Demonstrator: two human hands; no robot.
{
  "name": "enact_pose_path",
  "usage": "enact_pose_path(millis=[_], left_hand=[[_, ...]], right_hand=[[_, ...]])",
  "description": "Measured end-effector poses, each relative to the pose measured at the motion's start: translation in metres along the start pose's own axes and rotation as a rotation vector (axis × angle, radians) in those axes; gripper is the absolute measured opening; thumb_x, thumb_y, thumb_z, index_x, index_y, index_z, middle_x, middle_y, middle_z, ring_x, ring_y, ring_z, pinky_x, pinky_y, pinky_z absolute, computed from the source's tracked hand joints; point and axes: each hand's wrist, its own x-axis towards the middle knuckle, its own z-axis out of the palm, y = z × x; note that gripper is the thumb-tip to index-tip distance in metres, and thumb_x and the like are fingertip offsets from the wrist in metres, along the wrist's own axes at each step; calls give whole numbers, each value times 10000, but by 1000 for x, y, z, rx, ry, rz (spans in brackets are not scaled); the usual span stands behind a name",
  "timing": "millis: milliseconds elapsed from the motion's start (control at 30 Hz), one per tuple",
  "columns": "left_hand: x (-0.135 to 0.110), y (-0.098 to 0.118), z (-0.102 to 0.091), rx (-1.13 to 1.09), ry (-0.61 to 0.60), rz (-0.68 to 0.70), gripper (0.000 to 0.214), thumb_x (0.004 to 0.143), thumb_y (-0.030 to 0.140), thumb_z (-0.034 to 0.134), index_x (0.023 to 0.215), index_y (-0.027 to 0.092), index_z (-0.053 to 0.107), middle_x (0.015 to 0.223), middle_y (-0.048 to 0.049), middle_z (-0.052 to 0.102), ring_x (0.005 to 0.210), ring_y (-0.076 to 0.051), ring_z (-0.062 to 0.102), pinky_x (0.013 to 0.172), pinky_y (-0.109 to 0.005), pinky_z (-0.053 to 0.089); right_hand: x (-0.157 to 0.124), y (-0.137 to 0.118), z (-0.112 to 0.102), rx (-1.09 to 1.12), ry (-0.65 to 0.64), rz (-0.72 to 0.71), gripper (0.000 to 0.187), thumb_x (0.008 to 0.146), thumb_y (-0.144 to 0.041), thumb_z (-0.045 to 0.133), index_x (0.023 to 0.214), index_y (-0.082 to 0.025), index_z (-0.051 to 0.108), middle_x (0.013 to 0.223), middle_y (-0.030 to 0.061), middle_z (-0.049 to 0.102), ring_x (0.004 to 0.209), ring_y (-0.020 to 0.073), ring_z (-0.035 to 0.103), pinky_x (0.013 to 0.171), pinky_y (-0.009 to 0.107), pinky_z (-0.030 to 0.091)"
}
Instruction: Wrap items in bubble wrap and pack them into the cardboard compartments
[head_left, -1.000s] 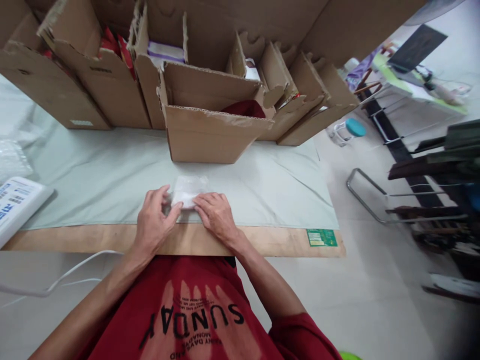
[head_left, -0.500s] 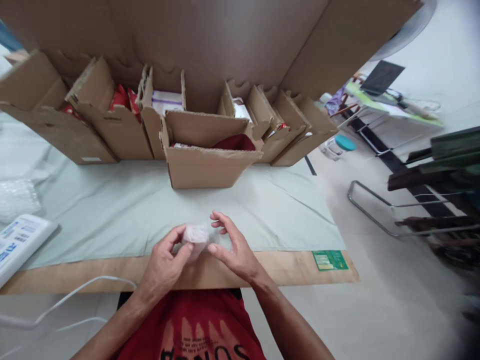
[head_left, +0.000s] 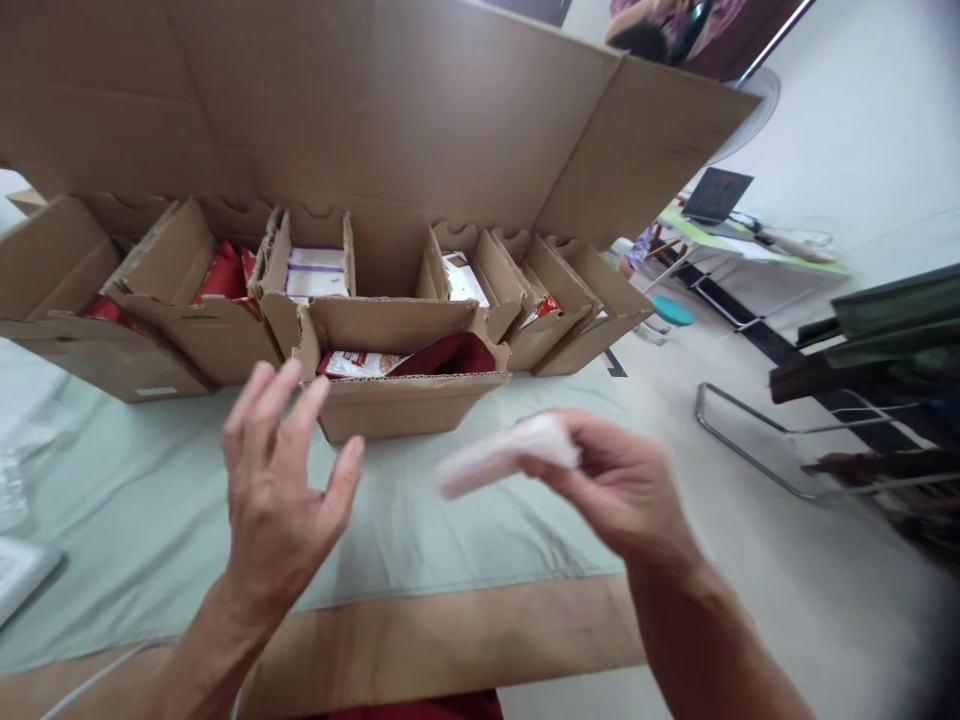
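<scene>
Pinched in my right hand (head_left: pixel 622 485) is a flat, whitish wrapped packet (head_left: pixel 510 456), blurred by motion, held above the green cloth (head_left: pixel 420 540). My left hand (head_left: pixel 277 480) is empty, its fingers spread, in the air left of the packet. Just beyond both hands stands a low cardboard box (head_left: pixel 405 405) holding a white-and-red pouch (head_left: pixel 360 364) and a dark red item (head_left: pixel 454 355).
Behind stands a row of cardboard bins: one with red packets (head_left: pixel 223 275), one with white-and-purple boxes (head_left: pixel 316 272), one with a white box (head_left: pixel 465 280). A tall cardboard panel (head_left: pixel 375 120) rises behind them. A white device (head_left: pixel 26 575) lies at left.
The whitish packet has gone from my left hand to my right hand and moved forward and right. My left hand has opened and moved forward. The view has tilted up.
</scene>
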Motion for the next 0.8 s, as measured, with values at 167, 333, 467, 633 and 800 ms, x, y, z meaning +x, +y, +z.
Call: enact_pose_path(millis=[167,333,467,633,800], left_hand=[[21,-14,16,1,-41,-13,374,874,85,625,1200,268,624,1218,-76,700,1424,-344,494,1179,-635,385],[1,-13,15,-41,-91,-62,301,845,49,621,1025,289,635,1080,-45,722,1361,-340,540,1142,-658,413],[0,-13,14,-65,-118,-110,286,854,70,613,1026,297,638,1090,-40,722,1388,-342,521,1146,-666,404],[4,-13,17,-93,-112,-129,278,852,80,615,1023,298,633,1088,-34,720,1380,-341,531,1137,-663,414],[3,-16,18,-112,-113,-123,282,859,70,620,1036,289,632,1087,-36,713,1372,-335,536,1137,-644,428]], right_hand=[[52,-10,-29,-242,319,-220,161,857,-291,810,1008,-297,757,867,-3,734,728,176,670,635,312,529],[92,-7,-26,-488,-1,-332,111,931,-233,692,1003,-300,743,838,-33,734,681,122,653,641,263,510],[117,1,3,-729,-362,-397,163,940,-153,605,904,-245,735,919,8,739,788,174,691,684,294,518],[133,18,59,-903,-698,-413,188,785,-11,670,761,-195,703,790,58,729,688,217,676,642,329,485],[138,28,78,-704,-725,-329,308,865,-41,582,1075,-210,731,925,40,787,824,233,731,729,328,529]])
